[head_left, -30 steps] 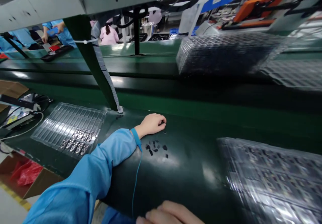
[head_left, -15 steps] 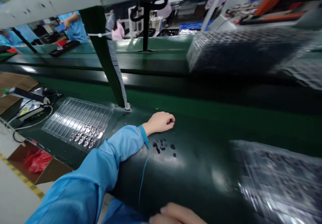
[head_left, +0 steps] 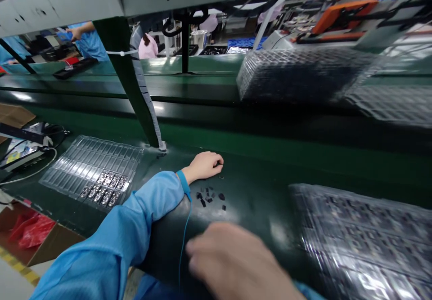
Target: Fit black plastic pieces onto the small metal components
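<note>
So the big change here is the right hand [head_left: 236, 259]: half a second ago just its fingers poked in at the bottom edge, and now most of it is up over the desk [head_left: 263, 178], on the near side of the little pile of black pieces [head_left: 206, 196], which I'll use as my landmark. It's badly motion-blurred, so I can't tell if it's holding anything. A thin blue cord [head_left: 184, 241] runs down just left of the pile to the wristband [head_left: 183, 183] on the other arm. The pile itself lies loose on the desk and looks untouched. Just beyond it rests the left hand [head_left: 206, 165], same spot as before, fingers curled in; whether something tiny is pinched in there, no idea. My read for the work: both hands are now around the pile instead of just the one. Well right of the pile there's a clear blister tray [head_left: 367, 232] with blurry parts in it, and well left another blister tray [head_left: 84, 158], partly filled with small metallic modules [head_left: 104, 190]. Way beyond the pile, off to the right, sits a stack of clear trays [head_left: 293, 75].
</note>
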Available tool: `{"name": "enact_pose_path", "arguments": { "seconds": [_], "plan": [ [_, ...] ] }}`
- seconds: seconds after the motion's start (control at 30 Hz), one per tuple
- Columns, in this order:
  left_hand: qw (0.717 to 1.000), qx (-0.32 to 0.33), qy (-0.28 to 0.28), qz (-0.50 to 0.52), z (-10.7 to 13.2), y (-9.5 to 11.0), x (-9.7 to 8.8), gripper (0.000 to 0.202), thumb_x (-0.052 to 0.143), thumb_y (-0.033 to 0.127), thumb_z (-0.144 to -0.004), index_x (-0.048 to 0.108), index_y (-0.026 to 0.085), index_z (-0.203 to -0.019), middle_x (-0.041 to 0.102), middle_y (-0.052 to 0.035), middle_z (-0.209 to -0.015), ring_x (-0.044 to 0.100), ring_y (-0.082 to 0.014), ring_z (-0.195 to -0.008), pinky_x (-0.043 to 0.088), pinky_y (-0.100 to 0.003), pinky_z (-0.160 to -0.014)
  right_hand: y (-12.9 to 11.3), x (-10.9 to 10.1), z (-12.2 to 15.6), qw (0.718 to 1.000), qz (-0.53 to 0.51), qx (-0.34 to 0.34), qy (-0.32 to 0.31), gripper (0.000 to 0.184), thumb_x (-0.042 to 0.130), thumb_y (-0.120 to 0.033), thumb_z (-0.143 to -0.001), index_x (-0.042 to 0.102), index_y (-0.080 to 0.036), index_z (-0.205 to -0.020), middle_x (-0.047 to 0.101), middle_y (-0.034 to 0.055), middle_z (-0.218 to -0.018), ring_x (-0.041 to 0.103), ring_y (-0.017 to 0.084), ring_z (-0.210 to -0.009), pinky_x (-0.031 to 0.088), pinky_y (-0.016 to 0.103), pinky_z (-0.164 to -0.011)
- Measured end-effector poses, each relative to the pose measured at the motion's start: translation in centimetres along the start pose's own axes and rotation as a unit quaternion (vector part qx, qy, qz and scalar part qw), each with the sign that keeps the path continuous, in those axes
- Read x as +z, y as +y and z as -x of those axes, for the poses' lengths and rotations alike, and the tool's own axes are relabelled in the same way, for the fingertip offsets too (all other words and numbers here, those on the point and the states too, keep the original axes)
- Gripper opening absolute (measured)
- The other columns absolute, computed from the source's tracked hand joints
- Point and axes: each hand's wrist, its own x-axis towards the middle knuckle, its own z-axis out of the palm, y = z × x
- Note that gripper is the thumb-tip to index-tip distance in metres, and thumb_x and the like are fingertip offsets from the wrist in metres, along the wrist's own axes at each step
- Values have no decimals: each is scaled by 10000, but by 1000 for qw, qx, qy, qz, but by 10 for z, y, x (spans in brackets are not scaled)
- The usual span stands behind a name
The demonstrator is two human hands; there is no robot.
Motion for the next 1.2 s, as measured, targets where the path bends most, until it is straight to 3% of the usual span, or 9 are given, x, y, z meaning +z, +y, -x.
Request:
{"name": "enact_pose_path", "arguments": {
  "seconds": [0.03,0.07,0.1,0.17,0.27,0.33,0.47,0.67,1.2],
  "plan": [
    [1000,1,2,-1,0,0,0,149,575,260,-873,682,203,-958,667,-11,-837,593,-172,-832,451,-291,-779,23,-10,2,998,38,33,35,186,492,-257,-980,677,-271,-961,744,5,-861,695,154,-780,561,262,-741],
    [1000,2,4,-1,0,0,1,145,577,259,-872,682,203,-955,664,-10,-831,592,-171,-828,449,-290,-775,50,-18,6,986,84,109,94,130,556,-271,-946,685,-264,-931,742,15,-863,700,168,-777,563,276,-732],
    [1000,3,4,-1,0,0,1,143,578,257,-872,681,203,-955,662,-9,-828,591,-170,-826,448,-289,-773,80,-23,12,963,120,184,158,97,615,-315,-908,691,-255,-902,739,27,-860,700,185,-768,565,296,-726],
    [1000,4,0,0,0,1,0,140,583,257,-873,680,204,-959,658,-9,-824,592,-169,-827,448,-286,-778,140,-26,28,913,93,312,246,164,669,-380,-853,697,-231,-917,730,53,-848,700,207,-766,576,339,-741],
    [1000,0,-2,3,0,2,-1,137,584,257,-877,678,205,-962,653,-9,-820,591,-167,-828,447,-286,-788,205,-18,52,842,-15,403,359,315,757,-451,-734,694,-186,-893,714,66,-785,700,218,-712,590,366,-705],
    [1000,-7,2,4,0,2,-1,131,585,255,-876,677,206,-956,646,-7,-807,586,-166,-820,444,-287,-784,225,-10,63,823,-50,419,381,354,778,-460,-695,700,-168,-879,715,72,-767,702,222,-703,594,375,-709],
    [1000,-12,5,0,0,4,0,120,585,256,-874,672,214,-945,629,1,-781,567,-160,-791,433,-282,-759,228,-1,70,823,-48,409,392,328,749,-451,-737,721,-164,-894,731,78,-812,715,225,-750,596,375,-767],
    [1000,-13,12,-3,1,8,-2,104,585,245,-868,665,216,-928,591,15,-735,544,-149,-752,415,-273,-735,225,-5,74,830,-41,401,386,277,710,-401,-780,747,-166,-923,758,92,-895,725,230,-808,592,385,-831],
    [999,-24,25,12,2,11,-1,114,590,212,-854,671,213,-935,584,14,-727,551,-153,-746,414,-280,-730,226,-7,74,834,-82,393,380,271,651,-363,-807,749,-158,-954,772,110,-911,754,256,-848,609,389,-838]
  ]
}}
